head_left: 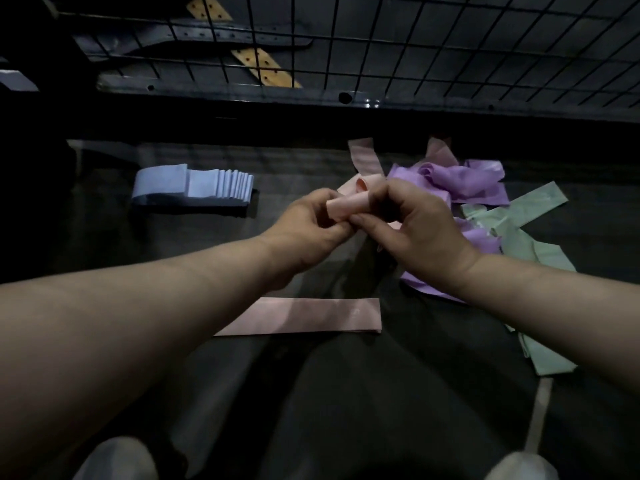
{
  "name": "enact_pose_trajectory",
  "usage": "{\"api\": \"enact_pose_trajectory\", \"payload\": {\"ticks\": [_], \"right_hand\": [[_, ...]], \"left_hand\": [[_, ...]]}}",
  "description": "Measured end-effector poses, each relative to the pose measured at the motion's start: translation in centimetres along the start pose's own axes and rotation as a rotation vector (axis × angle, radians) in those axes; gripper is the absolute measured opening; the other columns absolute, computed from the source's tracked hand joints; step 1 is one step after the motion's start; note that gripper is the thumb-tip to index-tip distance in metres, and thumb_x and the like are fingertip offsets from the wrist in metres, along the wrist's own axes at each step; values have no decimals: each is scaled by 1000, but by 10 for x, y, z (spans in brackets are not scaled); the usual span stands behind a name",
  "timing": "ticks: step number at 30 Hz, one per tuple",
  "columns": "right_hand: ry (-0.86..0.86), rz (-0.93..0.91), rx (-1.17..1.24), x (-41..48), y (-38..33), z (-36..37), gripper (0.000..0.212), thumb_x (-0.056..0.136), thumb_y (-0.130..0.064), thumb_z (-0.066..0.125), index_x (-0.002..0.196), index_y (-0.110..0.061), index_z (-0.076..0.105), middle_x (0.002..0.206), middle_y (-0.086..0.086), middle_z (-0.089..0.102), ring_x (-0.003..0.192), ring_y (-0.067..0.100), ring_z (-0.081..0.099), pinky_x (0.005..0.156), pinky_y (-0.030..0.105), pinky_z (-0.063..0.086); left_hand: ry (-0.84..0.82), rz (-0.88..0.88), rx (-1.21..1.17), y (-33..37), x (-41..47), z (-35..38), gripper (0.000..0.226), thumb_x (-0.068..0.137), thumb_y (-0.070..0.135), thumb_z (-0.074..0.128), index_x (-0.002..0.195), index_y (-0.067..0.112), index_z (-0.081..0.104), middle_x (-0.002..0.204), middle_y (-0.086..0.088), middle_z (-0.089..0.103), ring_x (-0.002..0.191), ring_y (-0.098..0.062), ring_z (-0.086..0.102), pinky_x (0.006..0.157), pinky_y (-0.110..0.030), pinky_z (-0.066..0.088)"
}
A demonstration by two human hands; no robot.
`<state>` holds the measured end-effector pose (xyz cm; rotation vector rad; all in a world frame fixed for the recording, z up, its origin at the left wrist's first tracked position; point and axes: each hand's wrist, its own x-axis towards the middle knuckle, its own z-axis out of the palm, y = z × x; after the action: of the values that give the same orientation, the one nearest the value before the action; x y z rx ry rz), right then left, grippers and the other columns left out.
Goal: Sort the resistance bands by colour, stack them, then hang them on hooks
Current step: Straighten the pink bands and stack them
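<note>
Your left hand (308, 226) and right hand (412, 223) both pinch a pink band (346, 207) over the dark surface (311, 393), below a wire grid (450, 39).

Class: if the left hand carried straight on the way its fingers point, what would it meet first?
Probably the right hand: the left hand points rightward along the pink band both hands grip, with hardly any gap between them. The purple bands lie further on.
</note>
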<state>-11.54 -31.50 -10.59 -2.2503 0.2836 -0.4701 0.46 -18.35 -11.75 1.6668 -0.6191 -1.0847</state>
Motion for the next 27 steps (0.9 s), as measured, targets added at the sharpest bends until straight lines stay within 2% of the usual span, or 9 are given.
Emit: {"api": "enact_pose_trajectory", "payload": {"ticks": [4,7,10,14,16,18,22,25,27], "right_hand": [[19,79,-51,-3,10,5,16,90,-21,69,95,-8,62,95,3,65,87,16,61,76,32,51],[111,60,-124,2,14,1,16,89,-24,69,93,-12,59,96,-1,58,87,10,53,75,27,49],[103,60,-132,7,13,-7,22,91,-31,64,92,-10,59,88,-1,55,79,10,51,71,22,46],[120,186,62,14,0,-8,25,89,-19,71,102,-14,50,83,-8,54,73,2,54,67,18,47],[112,205,203,17,-4,-8,47,84,-7,76,116,-17,42,91,-3,56,77,5,61,69,22,53],[36,177,178,20,-5,-10,59,84,-2,75,127,-23,41,96,-1,59,82,8,65,72,22,56],[47,186,62,30,-5,-13,24,86,-20,71,93,-37,57,89,-10,61,79,-2,59,73,17,48],[82,204,119,37,-11,-14,16,86,-26,69,92,-36,58,102,3,63,90,12,65,78,27,52],[101,215,237,44,-23,-18,13,92,-17,65,93,-27,57,91,2,65,82,14,64,71,33,55]], "left_hand": [[6,-39,0,-5,0,-1,20,95,12,62,113,20,66,101,0,72,92,-4,67,84,-19,54],[-28,-57,21,-1,-1,2,16,97,19,61,111,17,68,98,1,73,76,2,64,69,-9,49],[-63,-81,-3,2,-1,2,18,93,19,66,111,20,69,102,5,74,95,-2,67,82,-16,52],[-51,-59,-1,8,1,0,14,92,26,68,106,23,70,91,15,72,82,14,63,67,-2,44],[-12,-29,9,9,4,-4,15,90,29,69,105,25,70,100,11,74,95,8,65,82,-9,46],[5,-9,-8,9,6,-7,12,90,27,70,102,24,71,103,7,75,103,-3,67,98,-26,48],[-7,4,-61,9,5,-8,18,91,17,69,108,12,70,106,-1,74,104,-13,68,101,-33,50],[-45,-3,-84,11,3,-10,24,91,10,68,115,10,66,110,-3,73,104,-13,69,94,-26,54],[-86,-45,-94,11,1,-12,29,89,8,68,118,11,65,110,-1,73,101,-9,69,87,-21,55]]}}
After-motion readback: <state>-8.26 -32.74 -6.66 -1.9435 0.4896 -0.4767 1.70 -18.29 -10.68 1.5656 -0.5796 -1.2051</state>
